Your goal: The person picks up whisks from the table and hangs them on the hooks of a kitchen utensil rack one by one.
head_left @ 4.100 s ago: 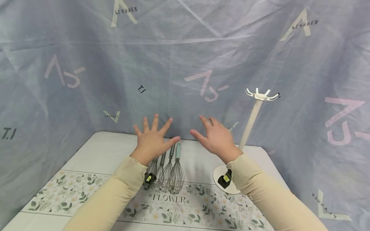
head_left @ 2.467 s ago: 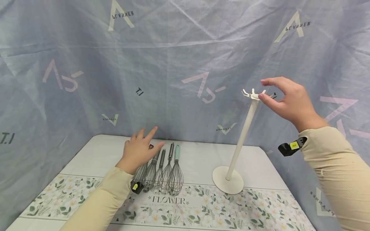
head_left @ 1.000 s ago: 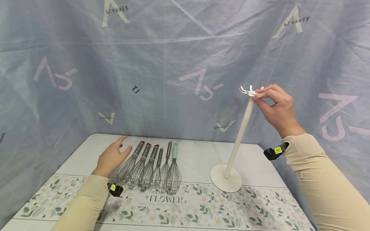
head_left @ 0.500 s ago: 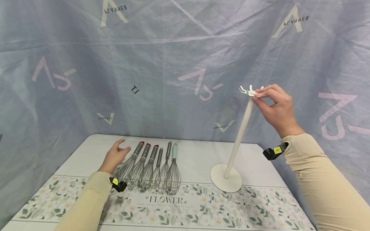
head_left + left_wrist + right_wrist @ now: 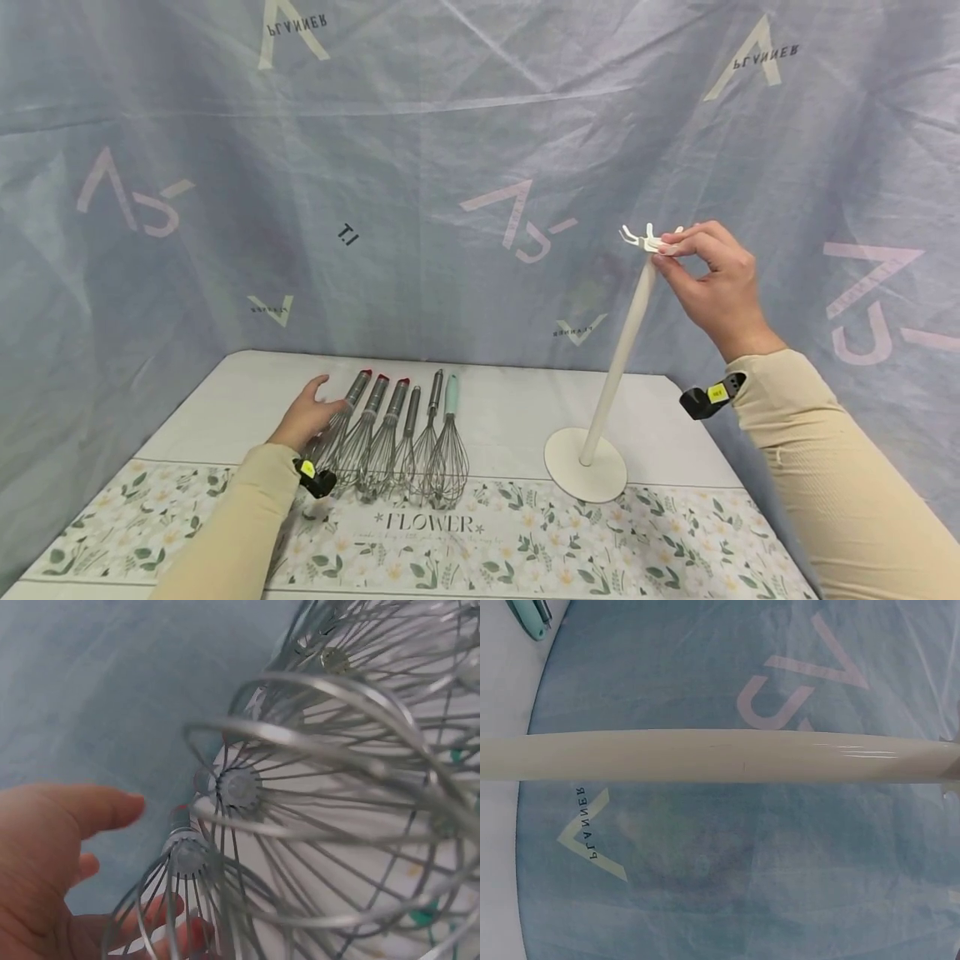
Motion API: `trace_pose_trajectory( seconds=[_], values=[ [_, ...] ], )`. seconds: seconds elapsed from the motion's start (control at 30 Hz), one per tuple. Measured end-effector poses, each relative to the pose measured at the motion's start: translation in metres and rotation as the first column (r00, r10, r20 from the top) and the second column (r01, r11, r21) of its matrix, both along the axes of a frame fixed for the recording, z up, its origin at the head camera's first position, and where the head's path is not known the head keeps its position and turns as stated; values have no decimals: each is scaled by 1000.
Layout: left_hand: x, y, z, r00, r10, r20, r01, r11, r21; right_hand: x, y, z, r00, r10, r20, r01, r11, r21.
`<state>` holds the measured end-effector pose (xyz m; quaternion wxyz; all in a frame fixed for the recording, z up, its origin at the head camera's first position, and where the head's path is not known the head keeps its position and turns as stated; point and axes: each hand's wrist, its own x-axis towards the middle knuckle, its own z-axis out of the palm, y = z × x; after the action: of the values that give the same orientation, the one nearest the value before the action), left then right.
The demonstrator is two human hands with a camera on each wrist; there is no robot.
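From my remote station I recorded a grey-blue printed cloth [image 5: 420,167] hanging behind the worktop [image 5: 510,417]. A white stand [image 5: 617,367] occupied the worktop's right side, its round base on the surface. Left of it lay six whisks [image 5: 393,404] in a row, wire ends toward the wearer, handles pointing away.

The critical relation was at the row's left end. The leftmost whisk [image 5: 360,385] lay immediately right of the left hand [image 5: 309,414], its long axis running away from the wearer and slanting rightward at the far end. The left hand was plainly the nearer one; its thumb and fingers were parted, and the thumb overlapped the whisk in the head view. I could not establish contact. The right hand [image 5: 720,287], well apart from the row, pinched the hooks [image 5: 649,237] atop the stand between thumb and fingers.

Obstructions: the right hand covered part of the hooks, and the right wrist view showed the pole but cut off the grip. In the left wrist view, blurred wires [image 5: 277,736] crossed the foreground and partly masked the lower fingertips.
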<state>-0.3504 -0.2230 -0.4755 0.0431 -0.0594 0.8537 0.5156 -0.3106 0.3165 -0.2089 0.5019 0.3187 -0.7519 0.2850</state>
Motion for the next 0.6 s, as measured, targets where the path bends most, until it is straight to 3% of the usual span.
trace_pose_trajectory(
  seconds=[0.6],
  values=[
    [-8, 6, -7, 999, -48, -6, 47, 991, -127, 5, -2, -1, 1000, -13, 18, 13, 1000, -1]
  ],
)
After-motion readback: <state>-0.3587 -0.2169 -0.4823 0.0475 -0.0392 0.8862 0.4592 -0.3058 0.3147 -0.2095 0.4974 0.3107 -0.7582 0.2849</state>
